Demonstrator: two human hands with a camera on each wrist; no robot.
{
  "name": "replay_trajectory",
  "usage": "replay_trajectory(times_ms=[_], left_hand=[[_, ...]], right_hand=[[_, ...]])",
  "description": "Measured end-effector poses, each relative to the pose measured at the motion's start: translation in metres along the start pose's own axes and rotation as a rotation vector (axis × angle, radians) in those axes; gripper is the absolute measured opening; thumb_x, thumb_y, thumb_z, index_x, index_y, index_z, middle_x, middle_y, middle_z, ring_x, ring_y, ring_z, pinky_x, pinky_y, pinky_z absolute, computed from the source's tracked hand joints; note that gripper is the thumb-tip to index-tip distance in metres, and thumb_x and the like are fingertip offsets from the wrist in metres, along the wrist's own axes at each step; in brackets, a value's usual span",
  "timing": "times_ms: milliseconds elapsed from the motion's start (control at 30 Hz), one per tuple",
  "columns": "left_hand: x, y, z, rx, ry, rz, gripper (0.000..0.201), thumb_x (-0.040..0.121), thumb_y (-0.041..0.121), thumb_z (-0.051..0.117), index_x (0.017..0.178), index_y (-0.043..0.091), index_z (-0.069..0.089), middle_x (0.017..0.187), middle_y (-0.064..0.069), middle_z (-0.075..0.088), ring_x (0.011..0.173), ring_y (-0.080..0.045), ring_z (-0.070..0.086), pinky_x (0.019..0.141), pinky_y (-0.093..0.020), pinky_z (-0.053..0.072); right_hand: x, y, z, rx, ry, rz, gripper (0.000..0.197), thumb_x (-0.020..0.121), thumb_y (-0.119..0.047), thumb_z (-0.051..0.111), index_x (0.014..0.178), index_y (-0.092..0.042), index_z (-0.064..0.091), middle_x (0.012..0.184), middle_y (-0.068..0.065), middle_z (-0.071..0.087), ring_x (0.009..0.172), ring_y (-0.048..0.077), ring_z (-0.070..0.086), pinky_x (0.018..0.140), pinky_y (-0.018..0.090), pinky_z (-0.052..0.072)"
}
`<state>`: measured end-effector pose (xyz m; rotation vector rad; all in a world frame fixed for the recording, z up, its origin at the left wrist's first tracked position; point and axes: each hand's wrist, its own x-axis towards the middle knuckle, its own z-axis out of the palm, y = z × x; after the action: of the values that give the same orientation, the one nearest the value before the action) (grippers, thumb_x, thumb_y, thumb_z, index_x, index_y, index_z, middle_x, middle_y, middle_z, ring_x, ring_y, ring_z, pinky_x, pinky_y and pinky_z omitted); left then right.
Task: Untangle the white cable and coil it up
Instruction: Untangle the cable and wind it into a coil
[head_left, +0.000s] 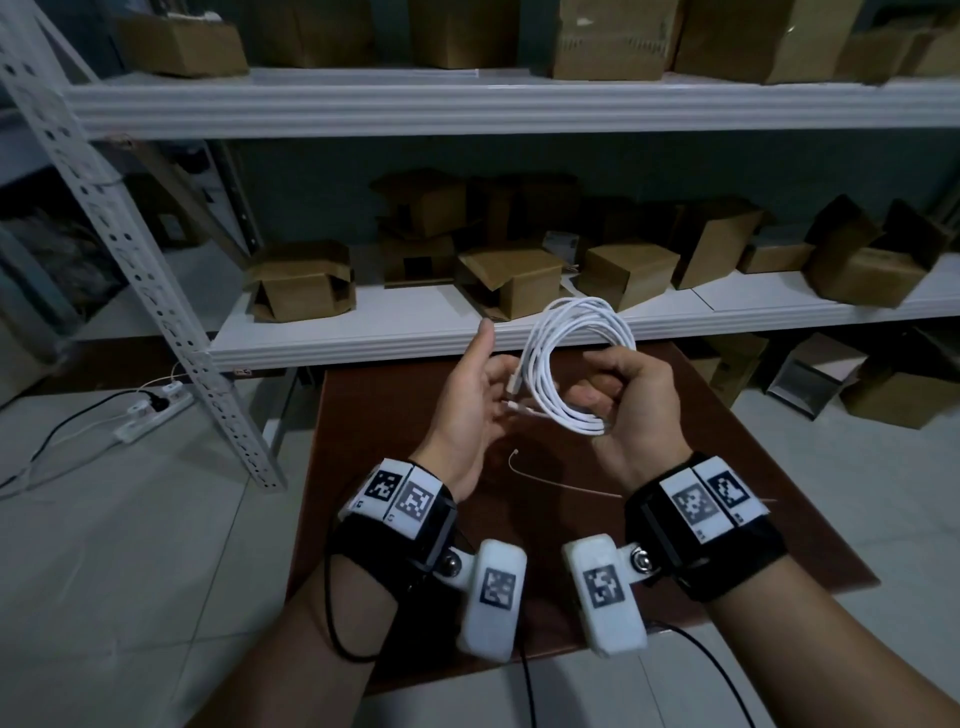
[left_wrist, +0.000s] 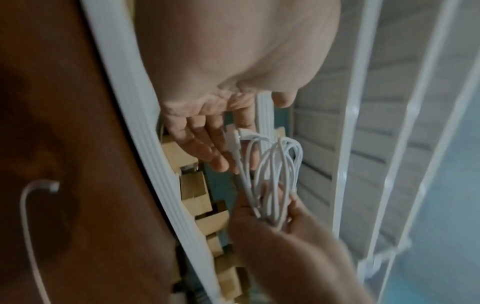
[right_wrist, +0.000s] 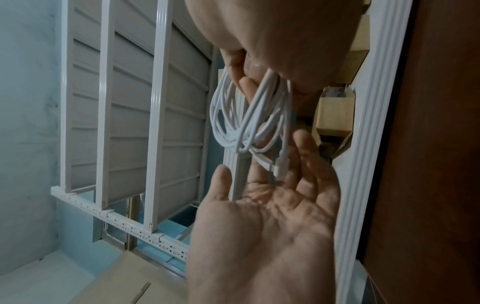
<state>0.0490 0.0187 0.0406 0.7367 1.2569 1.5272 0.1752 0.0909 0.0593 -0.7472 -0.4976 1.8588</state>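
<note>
The white cable (head_left: 563, 358) is wound into a round coil of several loops, held upright above the brown table (head_left: 701, 493). My right hand (head_left: 618, 395) grips the coil's lower side, fingers curled round the bundled strands (right_wrist: 259, 107). My left hand (head_left: 475, 395) is beside it, palm up and fingers straight, thumb raised. The cable's two plug ends (left_wrist: 235, 139) stick out of the coil and lie against the left hand's fingers (right_wrist: 303, 162).
A thin pale tie strip (head_left: 556, 480) lies on the table under my hands. Behind the table stands a white metal rack (head_left: 363, 332) with several cardboard boxes (head_left: 301, 280). A power strip (head_left: 156, 410) lies on the tiled floor at left.
</note>
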Motion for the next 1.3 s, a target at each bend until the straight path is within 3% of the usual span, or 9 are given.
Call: replay_trajectory(times_ms=[100,233,333,500,667,900,1033,1167,1300], left_hand=[[0.001,-0.001,0.001,0.229,0.025,0.107,0.074,0.109,0.063,0.031,0.103,0.009,0.082,0.102,-0.013,0.082,0.098,-0.027,0.078,0.088,-0.032,0.057],[0.001,-0.002,0.004,0.236,-0.005,0.122,0.069,0.112,0.057,0.031,0.107,0.011,0.083,0.101,-0.008,0.083,0.095,-0.017,0.078,0.091,-0.033,0.058],[0.006,0.000,0.000,0.280,0.041,0.162,0.069,0.107,0.068,0.035,0.114,0.017,0.081,0.109,-0.002,0.082,0.104,-0.016,0.077,0.098,-0.036,0.057],[0.014,0.011,-0.024,0.393,0.121,0.427,0.065,0.086,0.075,0.058,0.130,0.029,0.066,0.128,0.011,0.071,0.122,-0.006,0.065,0.111,-0.039,0.050],[0.008,0.010,-0.016,0.546,-0.124,0.489,0.052,0.093,0.059,0.066,0.088,0.008,0.071,0.077,-0.024,0.069,0.071,-0.024,0.070,0.069,-0.053,0.056],[0.006,0.001,-0.012,0.563,-0.128,0.300,0.081,0.103,0.061,0.056,0.082,-0.017,0.054,0.042,-0.016,0.050,0.035,-0.023,0.058,0.044,-0.025,0.039],[0.007,0.000,-0.007,0.462,-0.058,0.296,0.081,0.086,0.074,0.062,0.070,-0.003,0.046,0.041,-0.005,0.037,0.031,-0.019,0.040,0.051,-0.034,0.040],[0.002,0.008,-0.004,0.256,-0.157,0.233,0.082,0.082,0.066,0.071,0.087,-0.014,0.056,0.054,-0.001,0.031,0.039,-0.012,0.030,0.051,-0.033,0.033],[0.005,0.006,0.001,0.488,0.000,0.344,0.075,0.083,0.073,0.066,0.074,0.000,0.054,0.051,0.001,0.045,0.042,-0.018,0.046,0.052,-0.046,0.047]], right_hand=[[0.004,-0.003,-0.004,0.035,0.023,-0.002,0.041,0.088,0.009,0.051,0.067,-0.020,0.031,0.052,-0.003,0.022,0.033,0.011,0.025,0.037,0.022,0.036],[0.008,0.000,-0.006,0.016,0.036,0.025,0.038,0.082,0.006,0.057,0.067,-0.019,0.033,0.053,-0.002,0.025,0.036,0.015,0.032,0.066,0.038,0.046],[0.004,-0.002,-0.004,-0.186,0.008,-0.051,0.027,0.083,0.007,0.058,0.065,-0.012,0.053,0.056,0.000,0.032,0.040,0.015,0.034,0.045,0.025,0.038],[0.004,-0.006,0.000,-0.755,-0.216,-0.232,0.009,0.080,0.010,0.063,0.083,0.005,0.070,0.059,0.011,0.049,0.043,0.017,0.043,0.045,0.029,0.039],[-0.009,-0.003,-0.001,-1.066,-0.441,-0.386,0.012,0.075,0.014,0.061,0.075,0.009,0.071,0.063,0.023,0.069,0.051,0.017,0.062,0.050,0.026,0.046],[-0.022,-0.002,0.003,-1.157,-0.653,-0.285,0.028,0.070,0.020,0.052,0.072,0.003,0.073,0.064,0.015,0.075,0.048,0.009,0.066,0.050,0.015,0.046],[-0.018,0.001,0.003,-1.120,-0.617,-0.298,0.028,0.072,0.020,0.054,0.074,-0.001,0.072,0.059,0.008,0.071,0.042,0.004,0.059,0.045,0.014,0.041],[-0.011,-0.004,0.006,-1.046,-0.592,-0.285,0.029,0.069,0.018,0.055,0.070,-0.005,0.073,0.056,0.017,0.066,0.036,0.013,0.049,0.039,0.022,0.036],[-0.007,-0.007,0.007,-1.039,-0.625,-0.265,0.039,0.072,0.022,0.050,0.060,-0.010,0.067,0.045,0.002,0.060,0.035,0.013,0.044,0.044,0.029,0.032]])
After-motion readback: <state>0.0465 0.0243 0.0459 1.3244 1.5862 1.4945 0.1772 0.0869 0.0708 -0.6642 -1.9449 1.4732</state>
